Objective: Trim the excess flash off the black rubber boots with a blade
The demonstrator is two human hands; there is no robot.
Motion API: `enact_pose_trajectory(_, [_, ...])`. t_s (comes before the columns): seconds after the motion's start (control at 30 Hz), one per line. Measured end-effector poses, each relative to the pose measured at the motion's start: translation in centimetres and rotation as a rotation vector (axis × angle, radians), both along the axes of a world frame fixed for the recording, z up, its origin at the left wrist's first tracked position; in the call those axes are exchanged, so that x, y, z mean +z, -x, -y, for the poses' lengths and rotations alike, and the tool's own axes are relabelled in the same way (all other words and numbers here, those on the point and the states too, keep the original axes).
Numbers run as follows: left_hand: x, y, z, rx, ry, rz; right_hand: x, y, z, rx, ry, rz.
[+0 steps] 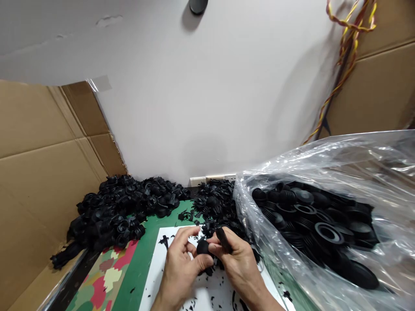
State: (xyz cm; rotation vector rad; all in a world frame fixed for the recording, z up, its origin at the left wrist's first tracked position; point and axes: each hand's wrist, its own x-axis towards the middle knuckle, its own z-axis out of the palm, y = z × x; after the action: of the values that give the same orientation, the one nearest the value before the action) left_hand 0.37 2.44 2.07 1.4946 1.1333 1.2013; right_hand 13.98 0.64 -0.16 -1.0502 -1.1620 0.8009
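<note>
My left hand (180,263) is closed around a small round black rubber part (202,247) over the white board. Close against it on the right, my right hand (239,259) grips a tool with a dark handle (223,239), which slants up and left out of my fist. The tool's working end is hidden behind my fingers, so its kind cannot be made out. The white board (155,268) beneath both hands is strewn with small black scraps.
Left of the hands lies a heap of black ribbed rubber parts (119,207). Black offcuts (215,201) pile up behind the board. A clear plastic bag (259,172) on the right holds many black bellows-like pieces (327,233). Cardboard (39,172) and a white wall (201,95) border the table.
</note>
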Motion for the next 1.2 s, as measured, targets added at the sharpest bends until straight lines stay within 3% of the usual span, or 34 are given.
enact_pose_trajectory(0.13, [0.6, -0.4, 0.3, -0.13, -0.118, -0.199, 0.1, 0.0, -0.1, -0.029, 0.087, 0.07])
enact_pose_trajectory(0.23, [0.5, -0.8, 0.6, -0.069, -0.182, -0.3, 0.5, 0.6, -0.1, -0.103, 0.118, 0.142])
enact_pose_trajectory(0.33, [0.2, -1.1, 1.1, 0.015, -0.367, -0.341, 1.2, 1.3, -0.4, -0.146, 0.108, 0.167])
enact_pose_trajectory(0.47, [0.1, -1.0, 2.0, -0.05, -0.585, -0.253, 2.2, 0.2, -1.8, -0.244, 0.147, 0.164])
enact_pose_trajectory(0.53, [0.3, -0.8, 2.2, -0.067, -0.532, -0.131, 2.6, -1.4, -2.6, -0.348, 0.184, 0.153])
enact_pose_trajectory(0.63, [0.7, -0.5, 1.7, -0.016, -0.18, 0.113, 3.0, -3.5, -2.8, -0.393, 0.205, 0.154])
enact_pose_trajectory(0.7, [1.0, -0.4, 1.1, -0.018, 0.025, 0.249, 3.1, -3.6, -2.4, -0.307, 0.201, 0.166])
enact_pose_trajectory(0.77, [1.2, -0.3, 0.6, -0.024, 0.118, 0.339, 2.8, -2.9, -1.7, -0.169, 0.194, 0.186])
enact_pose_trajectory(0.87, [1.3, -0.3, 0.4, 0.008, 0.154, 0.397, 2.3, -1.6, -1.0, -0.026, 0.174, 0.19])
enact_pose_trajectory(1.0, [1.0, -0.2, 0.4, 0.058, 0.176, 0.396, 1.9, -1.1, -0.5, -0.051, 0.153, 0.094])
enact_pose_trajectory(1.2, [0.6, -0.3, 0.2, 0.074, 0.099, 0.222, 2.0, -0.6, 0.2, 0.085, 0.198, 0.049])
